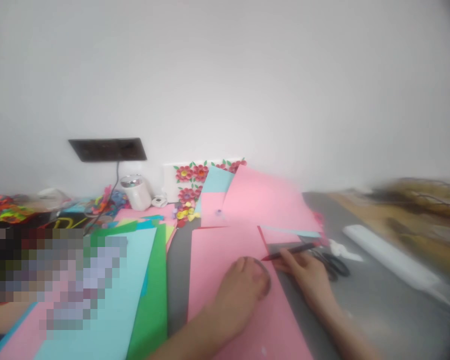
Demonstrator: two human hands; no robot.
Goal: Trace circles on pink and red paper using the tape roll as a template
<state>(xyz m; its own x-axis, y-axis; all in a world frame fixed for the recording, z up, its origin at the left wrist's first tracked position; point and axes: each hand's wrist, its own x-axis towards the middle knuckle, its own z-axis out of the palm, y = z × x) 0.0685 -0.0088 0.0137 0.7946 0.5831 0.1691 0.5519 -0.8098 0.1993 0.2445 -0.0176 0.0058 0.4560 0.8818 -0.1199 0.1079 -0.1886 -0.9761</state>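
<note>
Pink paper (pixel 212 280) beneath fingers (pixel 260 282) (left hand's)

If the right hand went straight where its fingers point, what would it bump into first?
Most likely the near pink sheet: its edge lies just ahead of the right hand. Depth is unclear, so the hand might skim over the paper.

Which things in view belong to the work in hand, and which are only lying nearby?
Apparently in use:
pink sheet
round object under the left hand
dark pen in the right hand

Seemingly idle:
scissors
long white object
green sheet
white container
flower picture
</note>
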